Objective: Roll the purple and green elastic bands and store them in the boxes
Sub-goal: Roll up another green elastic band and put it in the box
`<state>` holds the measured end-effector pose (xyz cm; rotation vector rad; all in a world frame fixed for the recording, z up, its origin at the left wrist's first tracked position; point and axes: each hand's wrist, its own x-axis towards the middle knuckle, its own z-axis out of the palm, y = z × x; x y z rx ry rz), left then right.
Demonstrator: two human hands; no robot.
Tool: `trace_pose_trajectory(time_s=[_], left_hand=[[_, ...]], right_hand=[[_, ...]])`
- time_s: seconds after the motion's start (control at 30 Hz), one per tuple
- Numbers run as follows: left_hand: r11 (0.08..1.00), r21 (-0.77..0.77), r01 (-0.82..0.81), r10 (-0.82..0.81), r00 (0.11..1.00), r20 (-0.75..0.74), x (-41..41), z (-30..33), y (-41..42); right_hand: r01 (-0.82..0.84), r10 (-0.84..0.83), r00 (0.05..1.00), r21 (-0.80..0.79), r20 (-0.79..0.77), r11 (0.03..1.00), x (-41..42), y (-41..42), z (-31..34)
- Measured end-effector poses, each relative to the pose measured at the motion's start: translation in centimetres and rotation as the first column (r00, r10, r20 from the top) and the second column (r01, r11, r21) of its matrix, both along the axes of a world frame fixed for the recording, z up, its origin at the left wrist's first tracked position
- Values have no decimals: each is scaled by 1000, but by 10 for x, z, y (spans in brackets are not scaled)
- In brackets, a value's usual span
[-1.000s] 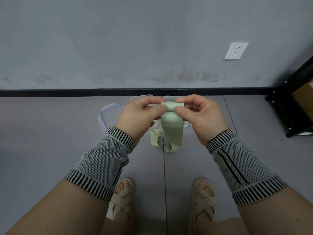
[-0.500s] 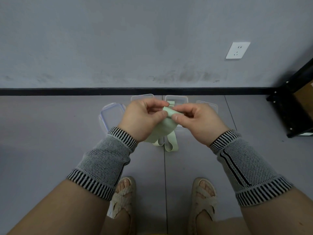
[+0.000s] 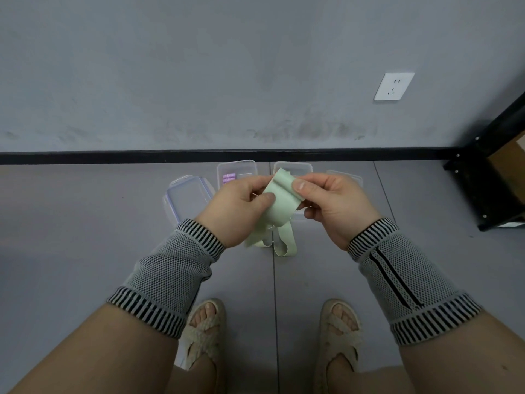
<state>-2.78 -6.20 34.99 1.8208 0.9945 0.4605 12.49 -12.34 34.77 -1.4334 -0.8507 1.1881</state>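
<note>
At mid-frame the left hand (image 3: 238,206) and right hand (image 3: 331,201) both pinch the pale green flat elastic band (image 3: 279,200), thumbs on top; its tail loops down to the grey floor (image 3: 85,237). Behind the hands, two clear plastic boxes (image 3: 237,170) are largely hidden; the left one shows something purple, hard to make out. A clear lid (image 3: 187,199) lies to their left.

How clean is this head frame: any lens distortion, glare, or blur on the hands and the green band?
Head view: wide-angle bending shows in the bowed black baseboard; light is soft and even, no glare; left hand, right hand and green band are fairly sharp; the clear boxes behind them look faint.
</note>
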Motion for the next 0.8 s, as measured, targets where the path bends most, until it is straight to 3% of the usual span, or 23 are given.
trace_pose_trajectory(time_s=[0.23, 0.4, 0.8], left_hand=[[992, -72, -102, 111, 984, 141, 3, 4, 1], [990, -77, -115, 128, 973, 194, 5, 6, -1], [969, 53, -243, 232, 959, 161, 6, 5, -1]], right_hand=[[137, -137, 990, -12, -26, 991, -5, 1, -3], [206, -208, 977, 43, 48, 978, -14, 2, -6], [167, -191, 966, 147, 172, 975, -24, 2, -11]])
